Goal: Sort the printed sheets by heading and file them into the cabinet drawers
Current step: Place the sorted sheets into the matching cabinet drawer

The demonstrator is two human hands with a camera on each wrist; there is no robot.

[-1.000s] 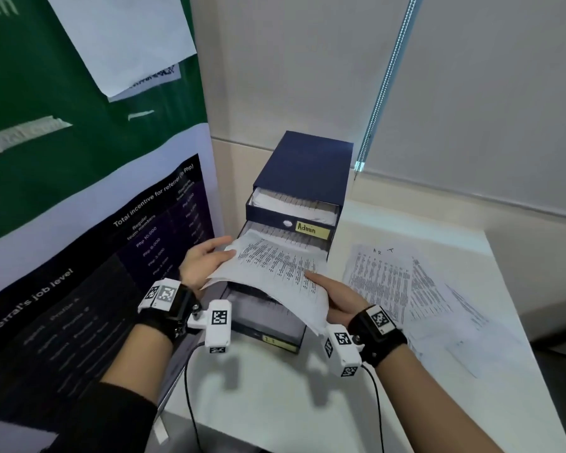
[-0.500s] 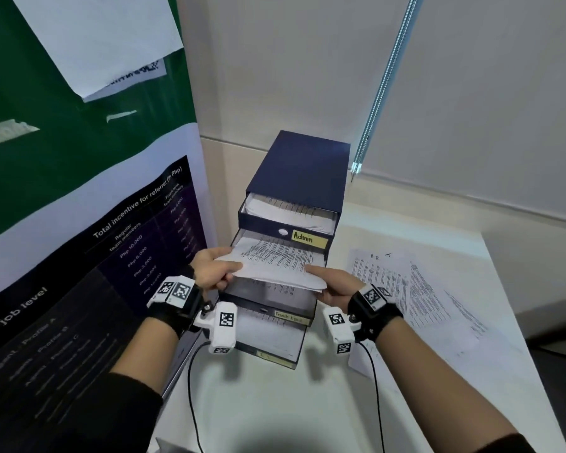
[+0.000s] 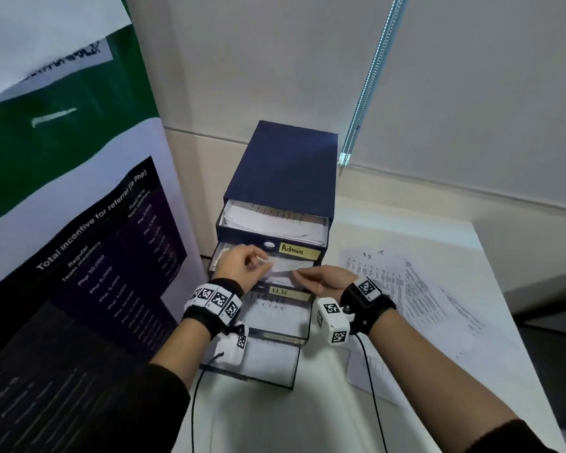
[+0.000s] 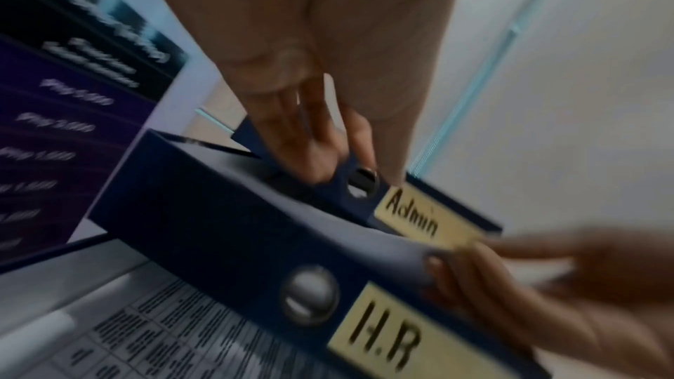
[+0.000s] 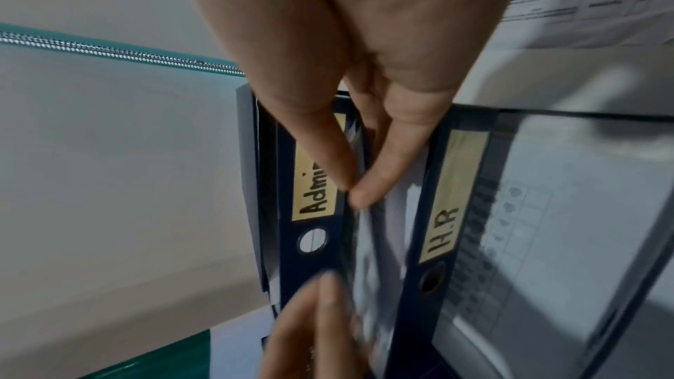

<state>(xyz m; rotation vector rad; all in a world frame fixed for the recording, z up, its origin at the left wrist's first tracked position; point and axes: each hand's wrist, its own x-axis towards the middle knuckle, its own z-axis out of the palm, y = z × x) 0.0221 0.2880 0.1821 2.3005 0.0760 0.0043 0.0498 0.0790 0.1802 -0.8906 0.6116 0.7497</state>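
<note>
Head view, near to far: both hands sit at the front of the blue drawer cabinet (image 3: 285, 178) on the white desk (image 3: 307, 416). Left hand (image 3: 239, 266) has its grip curled round the left edge of a printed sheet (image 3: 280, 271); right hand (image 3: 327, 281) pinches the right edge between thumb and finger, clear in the right wrist view. Sheet is going into the HR drawer (image 3: 290, 294), second from top, just under the Admin drawer (image 3: 299, 251).

Progress, my read:
- Admin drawer is open and holds paper, so some filing is done.
- HR drawer already has paper; this sheet is mostly in, not let go yet.
- Two lower drawers are pulled out with sheets inside; their labels are unreadable.
- Loose sheets (image 3: 406, 289) lie spread on the desk right of the cabinet, not yet sorted. Roughly mid-task.

Surface and room: white desk in a corner, cabinet at its far left. Wrist-camera cables run across the near edge. Dark poster (image 3: 89, 256) with a pay table stands at left, touching or just beside the cabinet, can't tell which. Plain wall behind, blind chain (image 3: 370, 83) hanging far right.
</note>
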